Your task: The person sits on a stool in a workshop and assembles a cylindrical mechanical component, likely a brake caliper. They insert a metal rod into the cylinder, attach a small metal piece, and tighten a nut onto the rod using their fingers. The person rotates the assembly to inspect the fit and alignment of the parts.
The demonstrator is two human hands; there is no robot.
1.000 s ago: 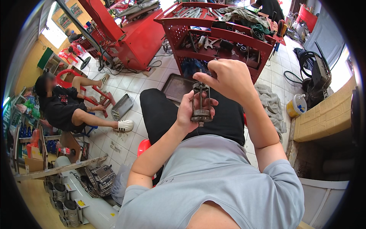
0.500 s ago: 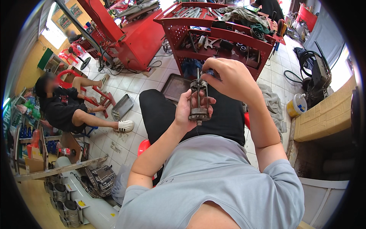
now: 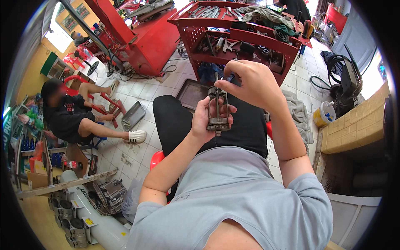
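My left hand (image 3: 201, 121) is wrapped round a dark metal cage-like tool (image 3: 218, 123), held upright above my lap. It has a round ringed base, side bars and a thin rod up the middle; its exact kind I cannot make out. At the top end of the tool, my right hand (image 3: 255, 83) has its fingers curled. The right thumb tip touches the tool beside the rod, and the index finger bends close to it. What lies between these fingertips is partly hidden. My legs in black trousers (image 3: 173, 121) are behind the tool.
Ahead stands a red tool trolley (image 3: 246, 31) with wrenches and rags. A metal tray (image 3: 192, 95) lies on the tiled floor before it. At left a seated person (image 3: 68, 110) works beside another tray (image 3: 134, 116). A white bucket (image 3: 324, 114) stands at right.
My right fingers have shifted slightly at the top of the rod, the thumb moving left against the tool. My left hand keeps its hold. The seated person's head has turned slightly.
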